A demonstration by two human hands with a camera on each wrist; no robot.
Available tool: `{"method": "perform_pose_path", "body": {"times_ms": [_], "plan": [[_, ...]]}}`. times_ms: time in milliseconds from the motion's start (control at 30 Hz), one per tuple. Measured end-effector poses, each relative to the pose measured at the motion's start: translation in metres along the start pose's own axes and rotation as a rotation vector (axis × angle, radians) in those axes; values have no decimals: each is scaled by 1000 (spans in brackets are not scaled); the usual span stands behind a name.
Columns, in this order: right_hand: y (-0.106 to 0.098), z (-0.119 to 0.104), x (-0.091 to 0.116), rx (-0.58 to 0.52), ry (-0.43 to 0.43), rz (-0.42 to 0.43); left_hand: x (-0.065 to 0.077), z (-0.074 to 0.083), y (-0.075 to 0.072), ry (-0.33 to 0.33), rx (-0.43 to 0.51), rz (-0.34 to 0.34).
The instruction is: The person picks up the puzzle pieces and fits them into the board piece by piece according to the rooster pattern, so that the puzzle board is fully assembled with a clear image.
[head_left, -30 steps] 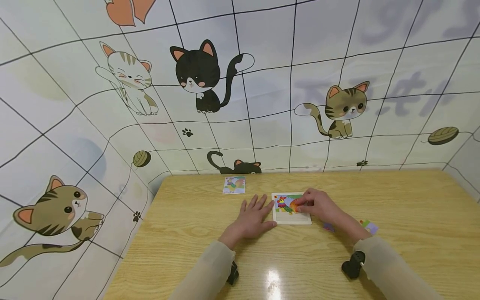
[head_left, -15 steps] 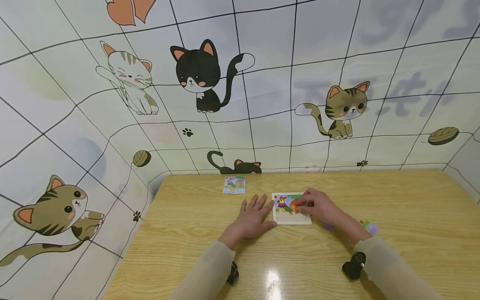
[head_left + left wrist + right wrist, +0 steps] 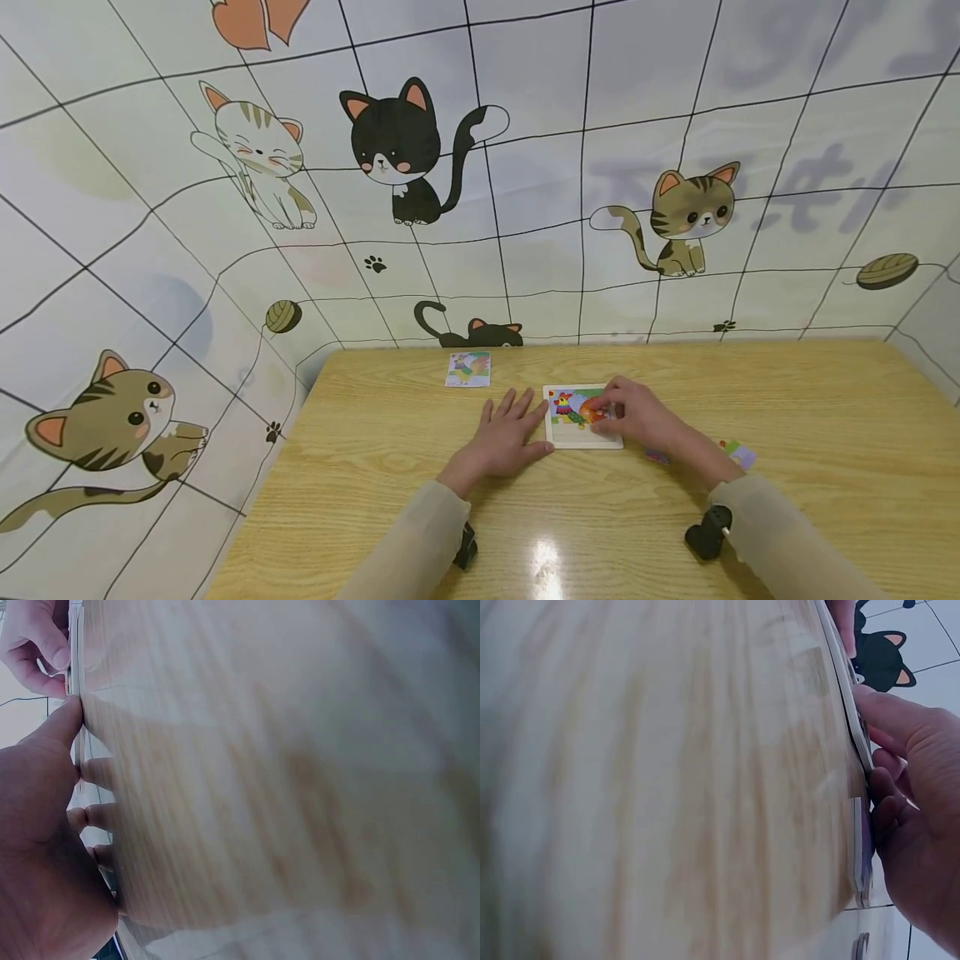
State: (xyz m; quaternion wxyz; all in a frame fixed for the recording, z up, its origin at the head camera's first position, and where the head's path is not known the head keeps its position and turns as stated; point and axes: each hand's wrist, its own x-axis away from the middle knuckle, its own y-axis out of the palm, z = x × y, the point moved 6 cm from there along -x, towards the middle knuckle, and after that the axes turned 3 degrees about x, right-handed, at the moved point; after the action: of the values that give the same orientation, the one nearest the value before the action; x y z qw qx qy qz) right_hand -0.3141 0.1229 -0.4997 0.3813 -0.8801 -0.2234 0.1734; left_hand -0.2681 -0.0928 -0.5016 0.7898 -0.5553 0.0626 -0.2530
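Observation:
A square puzzle tray (image 3: 585, 445) with a pale rim lies on the table, a colourful rooster picture filling its upper part and bare board showing below. My left hand (image 3: 507, 437) rests flat with fingers spread, index fingertip and thumb at the tray's left edge. Over the tray's right side, my right hand (image 3: 643, 414) pinches an orange puzzle piece (image 3: 590, 413) between thumb and fingers, low over the rooster's body. In the right wrist view, the right thumb (image 3: 892, 712) reaches the tray's edge, and the curled fingers partly hide the piece.
A loose purple puzzle piece (image 3: 657, 456) lies under the right wrist, another green and lilac one (image 3: 741, 455) beyond the forearm. A rooster picture card (image 3: 468, 369) lies near the table's back edge. A wall cloth with cartoon cats (image 3: 393, 150) stands behind the wooden table (image 3: 360, 467).
The right thumb and fingertips have shifted slightly to the right over the tray, uncovering more of the orange part of the picture. My left hand has stayed still.

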Motion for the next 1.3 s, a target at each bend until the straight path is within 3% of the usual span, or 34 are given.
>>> {"method": "perform_pose_path", "body": {"times_ms": [300, 533, 1300], "plan": [[1, -1, 0, -60, 62, 21, 0, 0, 0, 1, 14, -3], [-1, 0, -1, -29, 39, 23, -4, -5, 6, 0, 21, -6], [-4, -3, 0, -36, -25, -5, -2, -1, 1, -2, -12, -4]]}}
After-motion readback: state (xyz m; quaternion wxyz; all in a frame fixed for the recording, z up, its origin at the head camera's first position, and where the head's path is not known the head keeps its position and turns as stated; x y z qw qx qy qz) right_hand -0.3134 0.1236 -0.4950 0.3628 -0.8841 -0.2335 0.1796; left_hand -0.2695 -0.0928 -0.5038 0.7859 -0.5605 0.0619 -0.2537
